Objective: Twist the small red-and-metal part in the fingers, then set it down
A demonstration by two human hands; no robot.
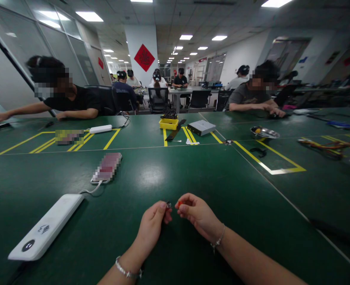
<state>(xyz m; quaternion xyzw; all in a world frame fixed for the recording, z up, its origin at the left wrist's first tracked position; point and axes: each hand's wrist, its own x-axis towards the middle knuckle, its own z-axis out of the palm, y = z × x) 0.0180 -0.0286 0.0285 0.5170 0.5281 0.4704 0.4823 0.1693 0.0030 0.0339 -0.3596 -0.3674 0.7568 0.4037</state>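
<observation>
Close together above the green table [127, 221] are both of my hands. Between thumb and fingers, my left hand [152, 223] pinches a small shiny dark metallic piece [169, 204]; its exact kind is too small to make out. A small orange-red piece [179, 204] sits in the fingertips of my right hand [200, 215], mostly covered by the fingers. A narrow gap separates the two pieces.
Left of my hands lie a white power bank [48, 227] and a phone [107, 168] joined by a cable. Farther off stand a yellow bin [168, 124], a grey box [201, 128] and a metal bowl [265, 133]. People sit across the table on both sides.
</observation>
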